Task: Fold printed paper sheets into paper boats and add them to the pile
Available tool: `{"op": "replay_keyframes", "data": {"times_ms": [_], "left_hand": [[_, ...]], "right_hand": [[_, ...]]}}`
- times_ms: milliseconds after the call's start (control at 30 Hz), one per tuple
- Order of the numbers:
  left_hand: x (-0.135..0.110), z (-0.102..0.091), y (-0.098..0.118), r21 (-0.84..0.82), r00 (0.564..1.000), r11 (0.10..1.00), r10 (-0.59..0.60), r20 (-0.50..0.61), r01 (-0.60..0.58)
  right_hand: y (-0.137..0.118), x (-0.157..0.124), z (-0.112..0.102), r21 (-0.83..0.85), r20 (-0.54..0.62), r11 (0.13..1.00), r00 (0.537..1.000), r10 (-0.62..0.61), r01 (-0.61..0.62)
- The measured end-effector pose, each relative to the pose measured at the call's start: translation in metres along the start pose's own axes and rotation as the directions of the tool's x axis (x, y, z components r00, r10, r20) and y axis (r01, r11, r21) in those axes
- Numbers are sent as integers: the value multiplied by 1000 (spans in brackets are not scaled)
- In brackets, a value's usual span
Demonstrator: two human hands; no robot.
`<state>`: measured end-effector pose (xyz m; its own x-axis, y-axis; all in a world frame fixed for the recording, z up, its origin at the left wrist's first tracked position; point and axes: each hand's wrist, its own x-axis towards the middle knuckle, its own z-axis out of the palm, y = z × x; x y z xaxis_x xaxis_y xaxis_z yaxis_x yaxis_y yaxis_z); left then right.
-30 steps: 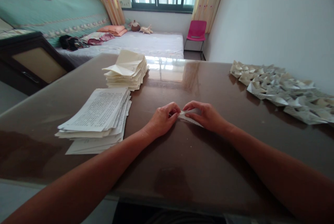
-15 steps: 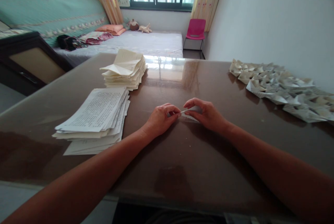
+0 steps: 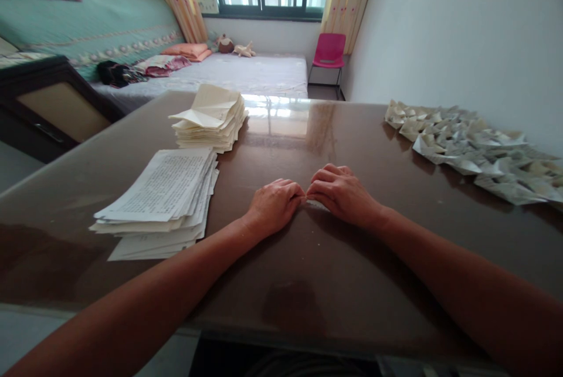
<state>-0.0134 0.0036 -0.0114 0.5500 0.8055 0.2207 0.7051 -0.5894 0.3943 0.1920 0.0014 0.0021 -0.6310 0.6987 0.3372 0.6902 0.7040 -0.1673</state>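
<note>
Both bare hands are at work above the near middle of a glossy brown tabletop [image 3: 281,306]. The left hand [image 3: 275,206] has its fingers drawn together, tips pinching the left end of a small folded piece of white paper [image 3: 315,205]. The right hand [image 3: 345,194] is curled, thumb and fingers closed on the same piece and covering most of it; the two sets of fingertips nearly meet. Only a thin strip of the paper shows below the right fingers (its full form cannot be determined).

To the left lie a stack of white printed sheets [image 3: 162,183] and, behind it, a stack of cream-coloured folded paper [image 3: 211,125]. At far right stand rows of pointed folded-paper pieces [image 3: 470,142].

Handling assessment: the piece should be very light, stiffer along its folded layers, and easily creased or torn; a light pinch at the folded edges, near the ends, appears the sound hold
</note>
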Motion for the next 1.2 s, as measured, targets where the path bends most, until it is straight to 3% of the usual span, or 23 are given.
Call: {"op": "replay_keyframes", "data": {"times_ms": [300,567,733,800,933,1200], "left_hand": [[1,1,1,-6,999,1000,11,50,-10],[1,-2,3,13,996,1000,21,89,-23],[4,-4,-1,-121,996,989,-86,16,87],[5,-4,-2,-175,988,973,-153,-4,150],[7,-6,-2,-243,974,945,-226,-6,218],[7,-7,-4,-328,980,925,-200,4,191]], "right_hand": [[8,-1,3,94,70,995,997,-22,15],[10,0,9,154,32,987,998,-46,41],[5,0,6,65,-164,995,983,82,-72],[3,0,3,41,-201,997,977,75,-68],[-1,-3,-2,51,-120,999,993,-2,9],[4,-3,-2,-3,-21,1000,1000,-21,21]]}}
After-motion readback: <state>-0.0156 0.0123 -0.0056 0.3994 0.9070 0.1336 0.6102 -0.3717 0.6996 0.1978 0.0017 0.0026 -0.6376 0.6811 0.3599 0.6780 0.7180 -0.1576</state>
